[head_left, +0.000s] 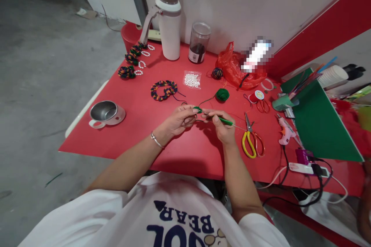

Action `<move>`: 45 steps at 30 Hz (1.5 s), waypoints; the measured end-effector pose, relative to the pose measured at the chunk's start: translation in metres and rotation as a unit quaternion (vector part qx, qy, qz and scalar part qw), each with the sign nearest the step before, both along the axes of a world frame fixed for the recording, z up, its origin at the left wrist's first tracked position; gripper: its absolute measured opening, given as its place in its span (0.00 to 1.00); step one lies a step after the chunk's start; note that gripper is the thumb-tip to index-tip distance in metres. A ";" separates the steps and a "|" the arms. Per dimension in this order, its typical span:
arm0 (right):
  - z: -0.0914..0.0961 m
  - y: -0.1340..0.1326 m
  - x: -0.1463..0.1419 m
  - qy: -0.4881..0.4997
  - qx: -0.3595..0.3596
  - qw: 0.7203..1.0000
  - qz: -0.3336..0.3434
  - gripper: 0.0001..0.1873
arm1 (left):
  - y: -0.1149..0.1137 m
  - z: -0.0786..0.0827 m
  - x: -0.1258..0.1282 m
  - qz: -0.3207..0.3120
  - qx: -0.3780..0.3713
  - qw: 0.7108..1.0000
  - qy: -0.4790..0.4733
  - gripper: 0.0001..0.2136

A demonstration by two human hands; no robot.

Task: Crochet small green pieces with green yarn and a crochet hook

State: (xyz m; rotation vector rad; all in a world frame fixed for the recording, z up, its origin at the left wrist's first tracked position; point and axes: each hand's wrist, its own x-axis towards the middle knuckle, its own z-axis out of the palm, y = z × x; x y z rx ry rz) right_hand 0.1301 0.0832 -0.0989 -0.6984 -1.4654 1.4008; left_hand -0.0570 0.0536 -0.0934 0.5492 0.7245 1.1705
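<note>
Above the front of the smooth red counter (185, 158), I have the fingers of the left hand (183, 119) clamped on a small piece of green yarn (198, 109), those of the right hand (223, 125) on a green-handled hook (225, 121) whose metal shaft meets it. Beyond lie a round yarn ball (222, 95), a knobbly multicoloured loop (165, 93) and a flat clear bag of white beads (191, 80); farther back, a tall white flask (170, 32) stands before a pale wall (220, 0).

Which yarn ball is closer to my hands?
The plain green ball, just beyond your right hand. The dark multicoloured ball sits farther back, beside the red plastic bag.
</note>
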 end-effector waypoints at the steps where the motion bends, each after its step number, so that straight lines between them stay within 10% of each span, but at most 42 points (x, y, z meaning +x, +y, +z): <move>1: 0.000 0.000 0.000 0.006 -0.007 1.000 0.003 0.11 | 0.000 0.000 0.000 0.000 0.000 1.000 0.001 0.16; 18: 0.005 0.004 0.008 0.023 -0.050 0.997 0.051 0.10 | 0.001 -0.003 0.001 0.022 0.008 0.998 0.051 0.18; 32: 0.016 0.005 0.009 -0.143 0.154 0.978 -0.007 0.08 | 0.004 -0.001 0.008 0.139 0.004 0.981 0.136 0.15; 45: 0.005 0.009 0.008 -0.051 0.054 0.997 0.023 0.07 | 0.001 -0.001 -0.001 0.012 0.016 0.998 0.065 0.22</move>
